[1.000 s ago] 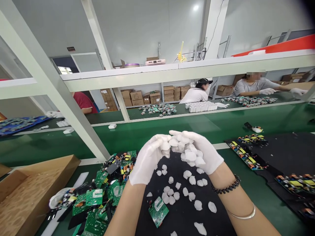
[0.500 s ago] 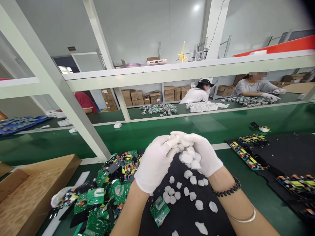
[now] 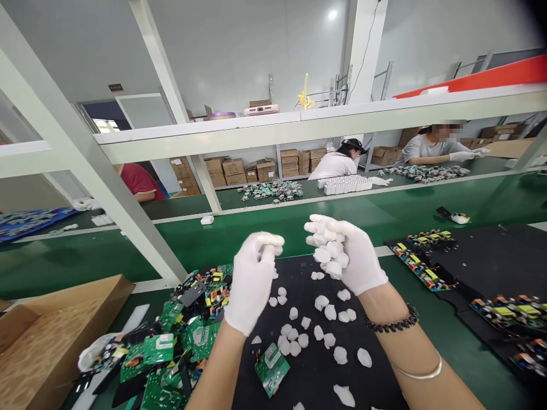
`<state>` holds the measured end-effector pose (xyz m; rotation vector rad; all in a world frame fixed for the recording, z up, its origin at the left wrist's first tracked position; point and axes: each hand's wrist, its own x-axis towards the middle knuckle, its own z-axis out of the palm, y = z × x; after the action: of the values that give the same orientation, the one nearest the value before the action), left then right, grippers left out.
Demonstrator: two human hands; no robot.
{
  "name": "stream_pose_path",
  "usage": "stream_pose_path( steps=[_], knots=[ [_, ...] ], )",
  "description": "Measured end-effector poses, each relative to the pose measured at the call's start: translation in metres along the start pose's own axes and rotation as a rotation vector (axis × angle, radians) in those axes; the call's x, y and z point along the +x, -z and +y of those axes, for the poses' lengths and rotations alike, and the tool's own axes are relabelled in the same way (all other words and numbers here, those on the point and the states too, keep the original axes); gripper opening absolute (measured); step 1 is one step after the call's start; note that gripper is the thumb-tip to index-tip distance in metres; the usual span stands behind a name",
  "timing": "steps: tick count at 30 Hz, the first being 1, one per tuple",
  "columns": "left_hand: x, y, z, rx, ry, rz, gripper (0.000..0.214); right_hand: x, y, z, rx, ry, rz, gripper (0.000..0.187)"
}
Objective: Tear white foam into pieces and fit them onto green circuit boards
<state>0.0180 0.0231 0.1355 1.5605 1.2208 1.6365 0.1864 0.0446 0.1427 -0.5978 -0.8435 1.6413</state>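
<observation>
My right hand (image 3: 361, 256), in a white glove, holds a cluster of small white round pieces (image 3: 331, 256), soft-looking and disc-like, stacked against the palm and fingers. To its left, my gloved left hand (image 3: 253, 279) is raised with thumb and fingertips pressed together; whether anything small is pinched there I cannot make out. Between and below the hands, more white pieces (image 3: 341, 355) lie scattered over a black mat (image 3: 316, 387), some of them bunched. One green circuit board (image 3: 272, 370) rests on the mat below my left hand.
Heaped circuit boards (image 3: 188, 341) lie left of the mat, beside a cardboard box (image 3: 64, 296). Rows of populated boards (image 3: 421, 267) sit on black sheets at right. A slanted frame post (image 3: 128, 199) rises at left. Co-workers (image 3: 337, 162) sit at the bench beyond.
My hands have moved apart: the left went left and away from the cluster, while the right keeps the white pieces. The camera view has shifted slightly.
</observation>
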Motion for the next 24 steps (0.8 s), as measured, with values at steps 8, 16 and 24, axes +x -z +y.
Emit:
stream_pose_path(
  steps=[8, 16, 24],
  knots=[
    [0.001, -0.006, -0.013, 0.049, 0.203, -0.484, 0.044, 0.004, 0.000, 0.010, -0.019, 0.034, 0.073, 0.034],
    [-0.022, -0.016, 0.028, 0.483, -0.298, -0.409, 0.054, 0.001, -0.012, 0.022, -0.053, 0.099, 0.170, 0.037],
    [-0.020, -0.010, 0.027, 0.069, -0.085, -0.355, 0.024, -0.006, -0.010, 0.012, -0.154, 0.172, 0.030, 0.033]
  ],
)
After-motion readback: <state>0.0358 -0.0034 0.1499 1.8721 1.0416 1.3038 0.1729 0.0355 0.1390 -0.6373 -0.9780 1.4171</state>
